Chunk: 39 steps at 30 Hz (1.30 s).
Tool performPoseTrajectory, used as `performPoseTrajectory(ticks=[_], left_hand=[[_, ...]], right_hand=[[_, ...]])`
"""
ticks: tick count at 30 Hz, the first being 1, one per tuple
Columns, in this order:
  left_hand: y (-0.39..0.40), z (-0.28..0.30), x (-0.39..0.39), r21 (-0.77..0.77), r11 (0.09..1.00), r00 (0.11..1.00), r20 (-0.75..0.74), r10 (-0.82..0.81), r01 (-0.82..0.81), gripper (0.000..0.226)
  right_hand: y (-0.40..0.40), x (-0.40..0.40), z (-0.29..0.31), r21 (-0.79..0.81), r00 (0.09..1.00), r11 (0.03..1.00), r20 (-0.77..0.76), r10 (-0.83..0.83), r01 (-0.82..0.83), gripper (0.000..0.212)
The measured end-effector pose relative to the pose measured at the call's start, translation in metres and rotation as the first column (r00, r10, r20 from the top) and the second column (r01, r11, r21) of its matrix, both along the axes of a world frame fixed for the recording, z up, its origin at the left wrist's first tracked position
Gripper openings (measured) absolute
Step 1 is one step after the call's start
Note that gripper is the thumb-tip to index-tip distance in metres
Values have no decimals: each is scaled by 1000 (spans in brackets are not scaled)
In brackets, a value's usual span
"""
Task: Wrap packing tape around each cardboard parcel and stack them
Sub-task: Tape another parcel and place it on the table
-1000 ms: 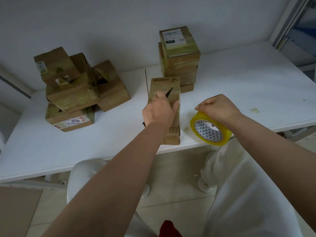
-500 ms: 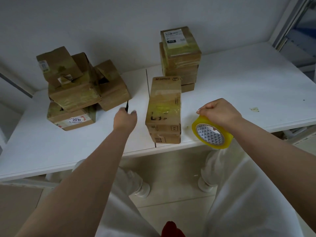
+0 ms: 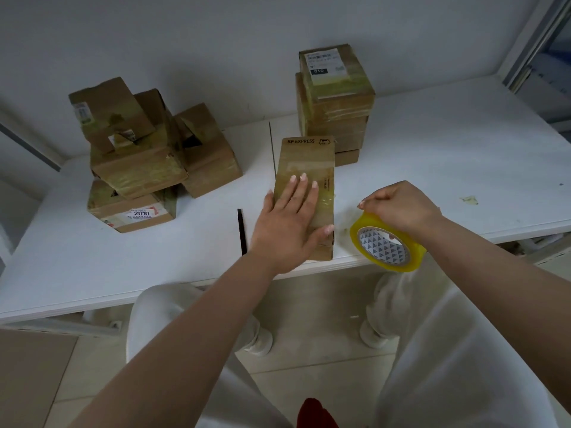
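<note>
I see the left hand (image 3: pixel 285 222) flat, fingers spread, on the brown taped cardboard parcel (image 3: pixel 306 168) at the table's (image 3: pixel 432 168) front edge; the right hand's (image 3: pixel 401 205) grip is curled around the yellow tape roll (image 3: pixel 386 248).

arms: bare, no sleeves | trousers (image 3: pixel 191 322): white, cuffed | top (image 3: pixel 463 366): white

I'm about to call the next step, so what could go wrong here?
1. The long brown SF Express cardboard parcel sits at the white table's front edge; the flat left hand pressing it could tip it off.
2. The thin black cutter lies loose beside that hand's wrist.
3. The yellow tape roll, gripped by the right hand, overhangs the edge.
</note>
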<state>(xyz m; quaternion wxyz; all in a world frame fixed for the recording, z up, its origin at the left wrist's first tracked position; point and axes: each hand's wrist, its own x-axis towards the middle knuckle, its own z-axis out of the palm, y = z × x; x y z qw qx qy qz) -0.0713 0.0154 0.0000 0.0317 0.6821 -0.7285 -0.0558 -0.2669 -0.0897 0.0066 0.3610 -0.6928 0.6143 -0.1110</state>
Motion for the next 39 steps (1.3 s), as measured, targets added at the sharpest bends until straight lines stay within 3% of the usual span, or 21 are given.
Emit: performPoseTrajectory(ticks=[2, 12, 14, 15, 17, 18, 20, 24, 27, 33, 39], left_hand=[[-6, 0, -1, 94, 995, 993, 120, 17, -28, 82], [-4, 6, -19, 136, 991, 996, 94, -13, 0, 82], [-6, 18, -20, 200, 980, 999, -40, 28, -19, 82], [-7, 25, -20, 211, 977, 981, -179, 74, -35, 81], [-6, 35, -21, 121, 985, 843, -510, 170, -125, 72], [-3, 39, -23, 18, 979, 783, -597, 173, -202, 64], [3, 44, -32, -102, 951, 779, -603, 175, -293, 51], [1, 45, -53, 96, 953, 732, -620, 283, -286, 54], [-1, 43, -57, 75, 964, 711, -661, 240, -256, 49], [8, 37, -61, 14, 982, 499, -860, 107, -186, 43], [14, 46, -56, 92, 981, 416, -896, 156, -171, 34]], right_hand=[[0, 0, 1, 1, 1000, 1000, -2, 0, 0, 20], [3, -4, 14, -1, 993, 999, 103, 51, -51, 13], [4, -5, 19, -10, 987, 996, 137, 87, -87, 9], [4, -6, 22, -13, 981, 995, 166, 102, -101, 8], [6, -9, 31, -10, 961, 991, 242, 132, -134, 8], [8, -11, 36, -7, 948, 987, 277, 156, -161, 8], [13, -13, 48, -5, 920, 975, 331, 212, -223, 10], [20, -17, 66, -18, 893, 955, 349, 284, -297, 14], [23, -20, 72, -8, 886, 948, 352, 301, -319, 14], [30, -20, 73, 55, 870, 934, 387, 305, -352, 13], [30, -19, 76, 217, 879, 889, 364, 309, -402, 24]])
